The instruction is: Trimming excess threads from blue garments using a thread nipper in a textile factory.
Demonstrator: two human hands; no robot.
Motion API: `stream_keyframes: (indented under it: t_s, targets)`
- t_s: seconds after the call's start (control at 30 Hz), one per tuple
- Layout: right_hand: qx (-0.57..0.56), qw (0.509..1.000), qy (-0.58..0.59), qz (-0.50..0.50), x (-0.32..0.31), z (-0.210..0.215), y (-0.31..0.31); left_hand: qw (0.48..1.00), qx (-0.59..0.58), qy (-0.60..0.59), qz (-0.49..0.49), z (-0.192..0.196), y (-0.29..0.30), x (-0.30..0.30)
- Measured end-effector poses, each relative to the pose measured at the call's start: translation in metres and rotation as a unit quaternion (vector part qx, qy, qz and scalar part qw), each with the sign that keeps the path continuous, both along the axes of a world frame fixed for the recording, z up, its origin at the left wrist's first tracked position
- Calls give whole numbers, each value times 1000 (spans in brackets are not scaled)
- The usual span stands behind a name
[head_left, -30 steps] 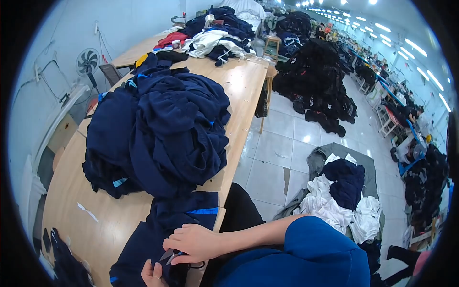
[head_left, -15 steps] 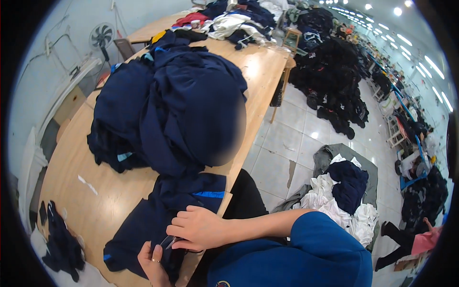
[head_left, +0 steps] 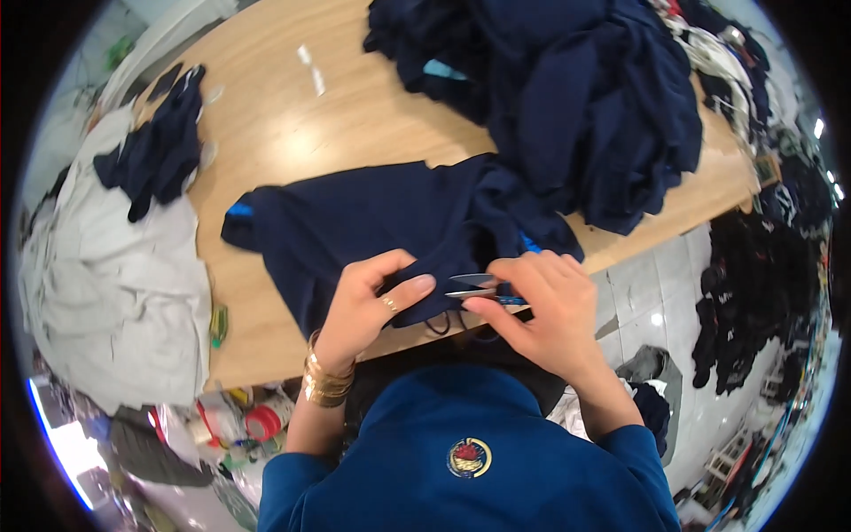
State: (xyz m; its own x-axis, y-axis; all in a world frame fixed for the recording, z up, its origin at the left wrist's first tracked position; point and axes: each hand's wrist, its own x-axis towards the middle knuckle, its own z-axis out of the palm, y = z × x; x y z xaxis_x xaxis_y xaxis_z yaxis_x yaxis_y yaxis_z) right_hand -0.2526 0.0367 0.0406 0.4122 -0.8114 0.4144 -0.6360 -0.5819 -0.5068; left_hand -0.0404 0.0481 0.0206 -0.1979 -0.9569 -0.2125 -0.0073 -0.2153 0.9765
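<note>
A navy garment (head_left: 355,217) with bright blue patches lies across the table's near edge in front of me. My left hand (head_left: 365,306), with a ring and gold bracelets, pinches the near part of the garment; its fingertips are partly hidden by the cloth. Opposite it, my right hand (head_left: 554,310) grips small metal thread snips (head_left: 472,291), their blades apart and pointing left over the cloth. Dark cord-like loops hang from the garment's lower edge between my hands.
A large navy garment pile (head_left: 576,106) covers the far right of the table (head_left: 266,115). Smaller navy pieces (head_left: 168,146) and pale grey cloth (head_left: 115,275) are at the left. Black garments (head_left: 745,293) heap on the floor to the right; bags and containers clutter the lower left.
My view has swung down and left, bringing the left table end and pale cloth into fuller sight. My hands have moved apart, and the snips now show plainly in my right hand.
</note>
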Motion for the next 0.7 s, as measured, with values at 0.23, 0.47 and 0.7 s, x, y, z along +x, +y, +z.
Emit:
stream_keyframes:
  t_s: [0.23,0.47,0.7]
  targets:
    - [-32,999,23,10,1,-3,-5,999,13,42,-13,-3,-3,0]
    - [-40,998,46,24,3,-2,-6,998,22,52,-24,-7,-4,2]
    - [147,984,-96,26,6,-5,-3,997,30,67,-31,-9,-5,2]
